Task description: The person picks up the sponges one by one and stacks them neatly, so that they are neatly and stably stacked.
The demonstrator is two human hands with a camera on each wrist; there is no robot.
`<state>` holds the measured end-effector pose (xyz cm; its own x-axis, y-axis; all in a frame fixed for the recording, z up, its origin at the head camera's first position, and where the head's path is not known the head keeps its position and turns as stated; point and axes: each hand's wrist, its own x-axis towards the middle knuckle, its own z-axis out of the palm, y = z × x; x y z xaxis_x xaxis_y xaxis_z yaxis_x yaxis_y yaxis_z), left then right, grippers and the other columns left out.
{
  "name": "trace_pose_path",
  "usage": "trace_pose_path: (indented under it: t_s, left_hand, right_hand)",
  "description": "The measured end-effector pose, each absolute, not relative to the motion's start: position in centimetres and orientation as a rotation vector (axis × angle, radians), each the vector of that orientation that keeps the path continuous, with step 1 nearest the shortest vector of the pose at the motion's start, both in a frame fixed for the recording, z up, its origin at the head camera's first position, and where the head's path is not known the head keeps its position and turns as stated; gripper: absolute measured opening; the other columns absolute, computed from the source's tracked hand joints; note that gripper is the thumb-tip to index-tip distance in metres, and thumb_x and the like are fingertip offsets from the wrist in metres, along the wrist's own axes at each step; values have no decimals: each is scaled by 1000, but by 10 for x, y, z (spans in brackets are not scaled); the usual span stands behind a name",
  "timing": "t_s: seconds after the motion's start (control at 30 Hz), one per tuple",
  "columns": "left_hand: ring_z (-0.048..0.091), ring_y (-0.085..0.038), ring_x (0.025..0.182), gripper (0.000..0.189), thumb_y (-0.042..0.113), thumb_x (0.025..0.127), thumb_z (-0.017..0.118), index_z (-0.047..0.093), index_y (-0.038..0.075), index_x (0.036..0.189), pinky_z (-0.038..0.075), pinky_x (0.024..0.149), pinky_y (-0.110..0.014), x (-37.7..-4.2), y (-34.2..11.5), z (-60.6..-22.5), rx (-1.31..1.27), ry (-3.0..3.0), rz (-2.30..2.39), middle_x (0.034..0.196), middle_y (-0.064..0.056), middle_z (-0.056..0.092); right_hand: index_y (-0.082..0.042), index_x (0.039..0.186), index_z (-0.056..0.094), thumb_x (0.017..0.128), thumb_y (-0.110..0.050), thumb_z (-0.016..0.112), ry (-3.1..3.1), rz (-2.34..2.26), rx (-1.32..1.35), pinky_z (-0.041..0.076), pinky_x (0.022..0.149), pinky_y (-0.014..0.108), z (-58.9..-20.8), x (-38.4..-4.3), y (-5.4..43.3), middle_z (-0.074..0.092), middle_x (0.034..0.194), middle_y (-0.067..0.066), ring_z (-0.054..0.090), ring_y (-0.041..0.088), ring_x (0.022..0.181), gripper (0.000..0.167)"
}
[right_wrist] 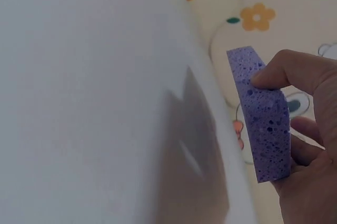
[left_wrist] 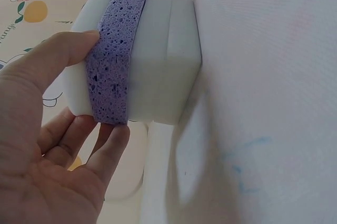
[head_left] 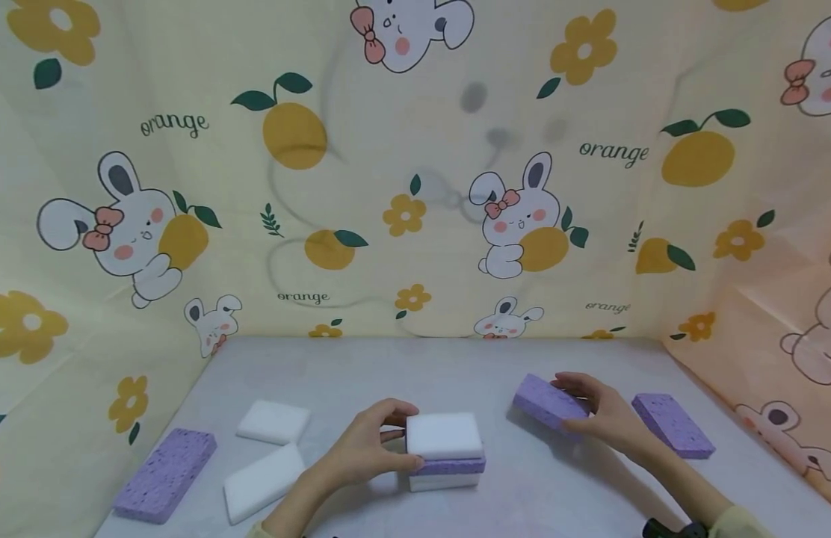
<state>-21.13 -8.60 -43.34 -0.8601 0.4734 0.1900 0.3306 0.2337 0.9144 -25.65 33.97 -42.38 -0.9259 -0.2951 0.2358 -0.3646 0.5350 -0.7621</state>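
Observation:
A stack of sponges stands at the front middle, with a white sponge [head_left: 444, 436] on top, a purple sponge [left_wrist: 117, 50] under it and white ones below. My left hand [head_left: 378, 442] holds the upper part of the stack from its left side. In the left wrist view, the thumb lies at the purple layer's edge and the other fingers reach the opposite side. To the right of the stack, my right hand [head_left: 607, 418] grips another purple sponge [head_left: 548, 402] between thumb and fingers. That sponge is tilted and raised above the table, with its shadow below.
Two white sponges [head_left: 273, 422] lie at the left, and a purple sponge [head_left: 165, 475] rests farther left. Beyond the right hand, another purple sponge [head_left: 672, 424] lies on the white table [head_left: 388, 366]. A patterned cloth [head_left: 402, 261] hangs behind and along the sides.

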Motion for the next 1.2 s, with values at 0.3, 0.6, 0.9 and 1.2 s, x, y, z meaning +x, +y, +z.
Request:
trace_pose_path:
  t_s: [0.3, 0.6, 0.9, 1.2]
  left_hand:
    - [55, -19, 114, 63, 25, 76, 87, 56, 10, 128, 48, 99, -30, -213, -85, -435, 776, 2370, 1688, 123, 4, 57]
    - [55, -19, 114, 63, 26, 75, 88, 56, 11, 128, 48, 99, -31, -213, -86, -436, 761, 2358, 1695, 123, 4, 57]
    - [56, -19, 114, 63, 26, 75, 88, 57, 13, 129, 48, 99, -31, -214, -87, -437, 730, 2360, 1690, 121, 3, 59]
    - [56, -19, 114, 67, 25, 74, 88, 56, 9, 130, 48, 99, -30, -214, -85, -435, 748, 2374, 1689, 121, 2, 59]
  right_hand:
    - [-1, 139, 48, 77, -7, 83, -2570, 1433, 676, 44, 94, 13, -420, -254, 325, 56, 133, 19, 55, 19, 117, 72]
    - [2, 138, 48, 79, 1, 78, -2470, 1565, 793, 45, 94, 15, -407, -247, 302, 54, 134, 22, 54, 15, 116, 67]
    - [-1, 140, 47, 80, 1, 75, -2402, 1681, 958, 44, 98, 19, -382, -234, 266, 51, 137, 19, 50, 25, 120, 67]
    - [-5, 138, 50, 77, -2, 80, -2397, 1686, 1117, 42, 104, 25, -374, -222, 223, 53, 137, 13, 50, 30, 122, 68]
